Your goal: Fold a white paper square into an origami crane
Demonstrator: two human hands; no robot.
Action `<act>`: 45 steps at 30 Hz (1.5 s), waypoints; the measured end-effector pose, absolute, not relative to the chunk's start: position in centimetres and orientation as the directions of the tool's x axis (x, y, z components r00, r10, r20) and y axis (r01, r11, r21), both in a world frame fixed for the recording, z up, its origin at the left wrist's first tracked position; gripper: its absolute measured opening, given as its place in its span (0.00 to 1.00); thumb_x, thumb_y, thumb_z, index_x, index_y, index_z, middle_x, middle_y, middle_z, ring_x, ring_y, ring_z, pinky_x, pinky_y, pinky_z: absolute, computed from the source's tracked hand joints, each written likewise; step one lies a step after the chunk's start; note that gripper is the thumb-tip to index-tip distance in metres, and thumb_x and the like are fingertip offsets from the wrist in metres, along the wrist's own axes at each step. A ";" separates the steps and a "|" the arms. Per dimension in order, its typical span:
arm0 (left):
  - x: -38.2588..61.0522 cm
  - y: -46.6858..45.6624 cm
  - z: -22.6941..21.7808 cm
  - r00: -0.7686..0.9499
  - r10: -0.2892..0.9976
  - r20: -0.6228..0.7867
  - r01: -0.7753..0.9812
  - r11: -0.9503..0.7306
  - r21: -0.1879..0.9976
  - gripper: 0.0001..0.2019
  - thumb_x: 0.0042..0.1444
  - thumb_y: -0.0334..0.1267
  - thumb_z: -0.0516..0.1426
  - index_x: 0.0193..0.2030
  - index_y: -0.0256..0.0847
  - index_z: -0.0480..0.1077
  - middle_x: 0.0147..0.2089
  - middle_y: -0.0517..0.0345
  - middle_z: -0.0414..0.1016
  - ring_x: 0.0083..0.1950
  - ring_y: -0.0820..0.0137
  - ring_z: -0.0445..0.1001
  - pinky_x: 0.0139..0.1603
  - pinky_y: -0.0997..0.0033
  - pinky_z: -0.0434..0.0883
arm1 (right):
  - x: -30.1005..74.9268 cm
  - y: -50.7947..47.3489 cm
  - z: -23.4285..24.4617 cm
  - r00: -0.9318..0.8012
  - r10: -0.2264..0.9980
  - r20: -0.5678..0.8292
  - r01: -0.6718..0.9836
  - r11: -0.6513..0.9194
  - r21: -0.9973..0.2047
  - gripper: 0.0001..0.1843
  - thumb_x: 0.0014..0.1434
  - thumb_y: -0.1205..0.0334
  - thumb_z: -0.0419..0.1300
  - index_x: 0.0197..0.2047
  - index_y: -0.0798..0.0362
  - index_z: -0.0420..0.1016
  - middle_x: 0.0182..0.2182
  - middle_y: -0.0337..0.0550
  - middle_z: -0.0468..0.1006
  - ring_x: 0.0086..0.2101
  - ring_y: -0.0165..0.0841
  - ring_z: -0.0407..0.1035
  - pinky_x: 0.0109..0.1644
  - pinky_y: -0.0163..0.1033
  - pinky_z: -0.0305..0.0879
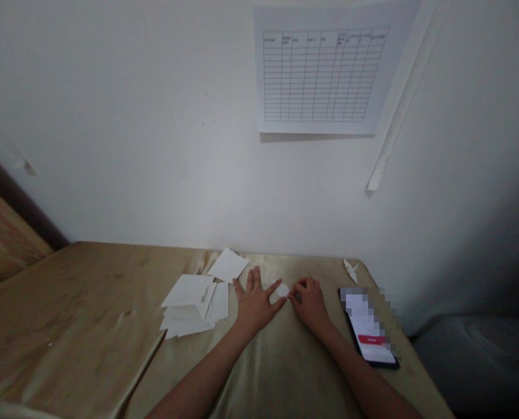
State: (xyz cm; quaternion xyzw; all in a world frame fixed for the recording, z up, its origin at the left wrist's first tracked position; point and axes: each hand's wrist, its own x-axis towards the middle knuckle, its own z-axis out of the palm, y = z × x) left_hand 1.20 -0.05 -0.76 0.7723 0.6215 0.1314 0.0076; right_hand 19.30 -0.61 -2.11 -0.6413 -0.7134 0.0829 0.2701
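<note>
"Fingers of the left hand (254, 302)?"
"Spread, thumb and forefinger at the small white paper (282, 290) on the surface (277, 372)."
"Right hand (310, 304)?"
"Fingers curled at the paper's right edge; whether gripping, I can't tell."

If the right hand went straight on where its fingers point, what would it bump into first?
The small paper: the right hand may already touch it, though depth is hard to tell. Just beyond comes the left hand.

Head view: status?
Left hand spread at small white paper. Right hand at its right edge, grip unclear. Phone right, white sheets left, neither in the way.
</note>
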 end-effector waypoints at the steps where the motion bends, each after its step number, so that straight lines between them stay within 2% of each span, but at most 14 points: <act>1: 1.2 0.0 -0.8 0.190 0.962 0.196 0.958 -0.225 0.177 0.31 0.57 0.71 0.50 0.66 0.72 0.62 0.78 0.51 0.46 0.77 0.41 0.43 0.66 0.22 0.28 | 19.3 -0.6 -2.1 -0.032 0.959 0.281 0.870 0.165 -0.465 0.03 0.60 0.61 0.64 0.36 0.49 0.79 0.47 0.49 0.73 0.51 0.44 0.64 0.57 0.45 0.59; 7: 1.3 0.0 -0.8 0.186 0.962 0.201 0.961 -0.220 0.165 0.31 0.57 0.72 0.48 0.65 0.72 0.63 0.78 0.50 0.47 0.77 0.41 0.45 0.65 0.21 0.30 | 19.3 -0.6 -2.1 -0.032 0.961 0.275 0.880 0.157 -0.448 0.04 0.60 0.60 0.63 0.36 0.49 0.79 0.47 0.50 0.74 0.52 0.44 0.64 0.56 0.45 0.60; 14: 1.3 -0.1 -0.6 0.179 0.966 0.186 0.967 -0.207 0.148 0.31 0.56 0.73 0.47 0.65 0.75 0.61 0.78 0.53 0.48 0.76 0.41 0.45 0.65 0.21 0.31 | 19.3 -0.6 -2.3 -0.028 0.960 0.277 0.881 0.155 -0.446 0.03 0.60 0.60 0.64 0.37 0.48 0.79 0.47 0.49 0.74 0.52 0.44 0.64 0.57 0.45 0.59; 20: 1.5 -0.2 -0.4 0.138 0.978 0.155 0.976 -0.160 0.145 0.33 0.56 0.73 0.47 0.66 0.71 0.61 0.78 0.53 0.47 0.75 0.35 0.45 0.66 0.22 0.30 | 19.2 -0.6 -2.1 -0.029 0.963 0.268 0.886 0.149 -0.440 0.04 0.61 0.59 0.63 0.37 0.48 0.79 0.48 0.49 0.73 0.53 0.44 0.63 0.57 0.44 0.58; 28: 1.6 -0.4 -0.3 0.130 0.977 0.171 0.977 -0.156 0.149 0.34 0.56 0.73 0.47 0.67 0.69 0.62 0.77 0.53 0.49 0.76 0.33 0.42 0.66 0.22 0.30 | 19.2 -0.6 -2.1 -0.031 0.964 0.265 0.886 0.150 -0.439 0.05 0.62 0.59 0.63 0.38 0.48 0.79 0.47 0.49 0.73 0.52 0.44 0.63 0.56 0.45 0.59; 34: 1.6 -0.4 -0.1 0.133 0.979 0.154 0.981 -0.152 0.123 0.34 0.56 0.72 0.48 0.67 0.68 0.62 0.77 0.54 0.49 0.76 0.34 0.41 0.66 0.24 0.30 | 19.2 -0.5 -2.1 -0.032 0.964 0.264 0.888 0.148 -0.435 0.04 0.61 0.59 0.63 0.38 0.48 0.79 0.47 0.49 0.73 0.52 0.44 0.63 0.56 0.45 0.59; 45: 1.4 -0.3 -0.3 0.139 0.969 0.202 0.977 -0.168 0.132 0.32 0.57 0.70 0.49 0.66 0.67 0.63 0.76 0.49 0.52 0.76 0.34 0.42 0.67 0.24 0.28 | 19.2 -0.5 -2.2 -0.033 0.963 0.266 0.888 0.150 -0.434 0.05 0.62 0.59 0.62 0.38 0.48 0.79 0.48 0.50 0.73 0.53 0.44 0.63 0.57 0.45 0.59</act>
